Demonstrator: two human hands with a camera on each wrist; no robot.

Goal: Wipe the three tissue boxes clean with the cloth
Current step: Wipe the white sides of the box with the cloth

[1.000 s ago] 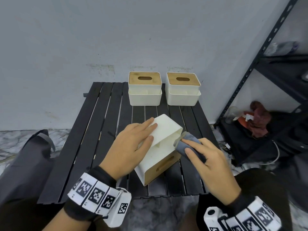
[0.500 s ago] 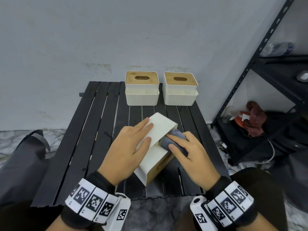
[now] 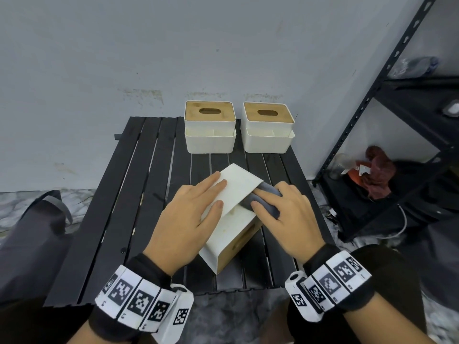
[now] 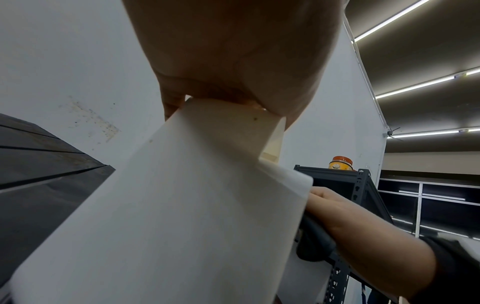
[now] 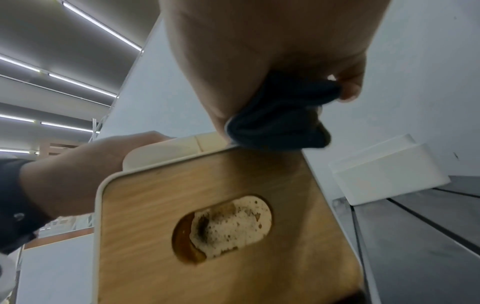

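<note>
Head view: my left hand (image 3: 188,219) lies flat-fingered on the tipped white wooden-lidded tissue box (image 3: 236,192), my right hand (image 3: 290,219) beside it apparently pinching a bunched dark-grey cloth (image 3: 264,199).

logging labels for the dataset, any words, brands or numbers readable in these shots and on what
No readable words, brands or numbers.
Wristbands: black-and-white square code markers only, no letters legible.
White tag on the red bundle on the shelf: too small to read.
Orange-lidded jar: label blurred.
Tissue boxes: no print.
</note>
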